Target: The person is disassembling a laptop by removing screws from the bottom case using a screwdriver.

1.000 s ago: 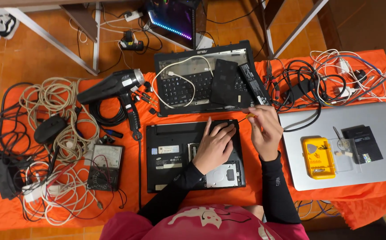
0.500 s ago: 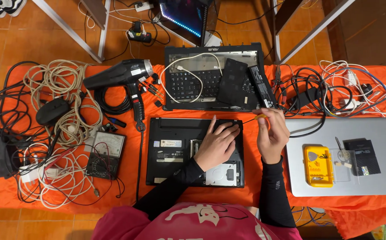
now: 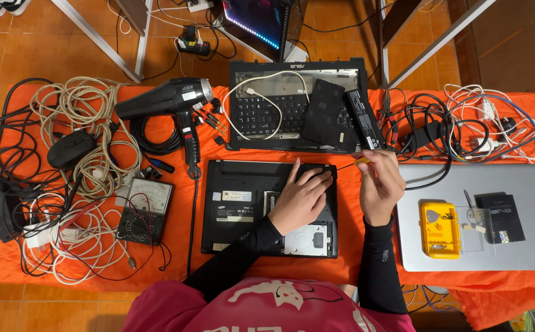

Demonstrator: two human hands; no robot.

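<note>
L hand (image 3: pixel 302 198) flat, R hand (image 3: pixel 378 184) pinching

- There is a single view, from a camera worn on the person's head, looking almost straight down at the orange cloth (image 3: pixel 181 258) on the floor.
- It sits well above the upturned black laptop (image 3: pixel 243 206), the landmark near the picture's middle, far enough to take in the cloth's whole width.
- Nearest the camera, below the laptop, the wearer's pink-clad torso fills the bottom edge.
- Beyond the laptop, the top edge reaches tiled floor and table legs.
- Left of the laptop the frame ends at coiled cables (image 3: pixel 70 123); right of it, at a silver laptop (image 3: pixel 526 246).
- No second view overlaps this one.
</note>
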